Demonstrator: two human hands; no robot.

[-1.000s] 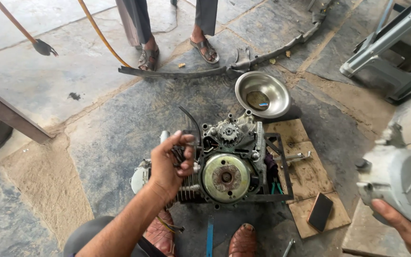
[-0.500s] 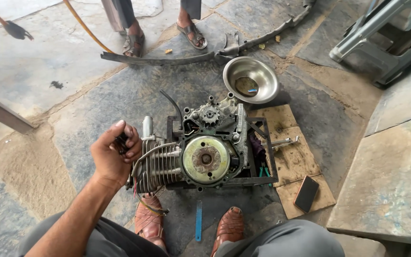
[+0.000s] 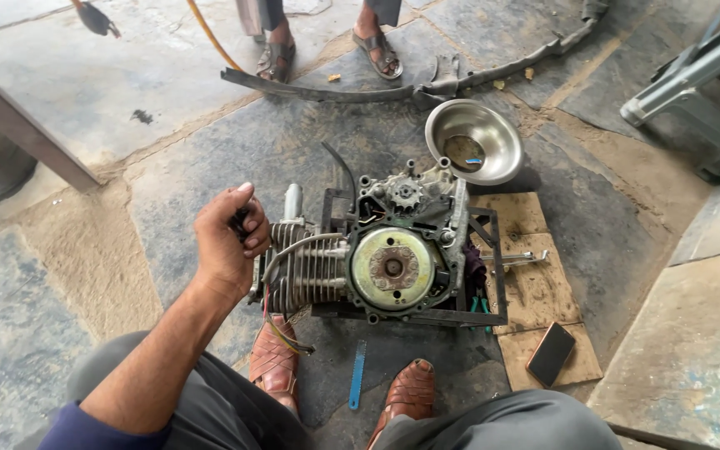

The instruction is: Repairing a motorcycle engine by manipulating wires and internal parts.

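Engine [image 3: 385, 262] lies just right of the left hand [image 3: 225, 242], cylinder end nearest it. Fingers [image 3: 253, 235] curl around a small dark part. Right hand unseen.

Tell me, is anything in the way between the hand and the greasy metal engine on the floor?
Nothing visible is. The left hand is closed around a dark part right at the finned end of the grey metal engine, with no gap showing between them.

— Beyond the frame? Steel bowl [image 3: 474, 142] on the stone floor [image 3: 168, 108], just beside wooden boards [image 3: 535, 283].

— And nearer? Dark phone [image 3: 551, 353] lying on a board; blue file [image 3: 357, 374] between two brown sandals [image 3: 410, 393].
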